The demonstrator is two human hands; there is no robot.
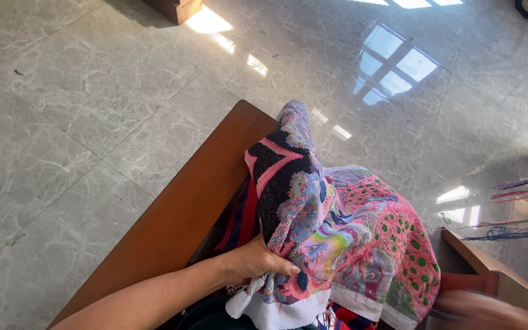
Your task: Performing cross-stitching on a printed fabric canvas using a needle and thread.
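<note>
left hand [258, 260] clamps the bunched colourful needlework cloth [337, 232] against the wooden armrest [184, 208]; much looks stitched, white margin bare near. right hand [484, 308] blurs at near right, fingers unreadable.

Cloth [337, 232] right of wooden armrest [178, 214]; threads [520, 208] further right.

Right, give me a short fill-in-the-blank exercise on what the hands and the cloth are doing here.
1. The left hand grips a bunched, many-coloured ____ cloth.
2. The cloth's bottom edge is plain ____.
3. The right hand looks ____ in the picture, so its grip cannot be judged.
4. The cloth rests against a brown ____ frame above a grey marble floor.

Missing words: woven; white; blurred; wooden
</note>
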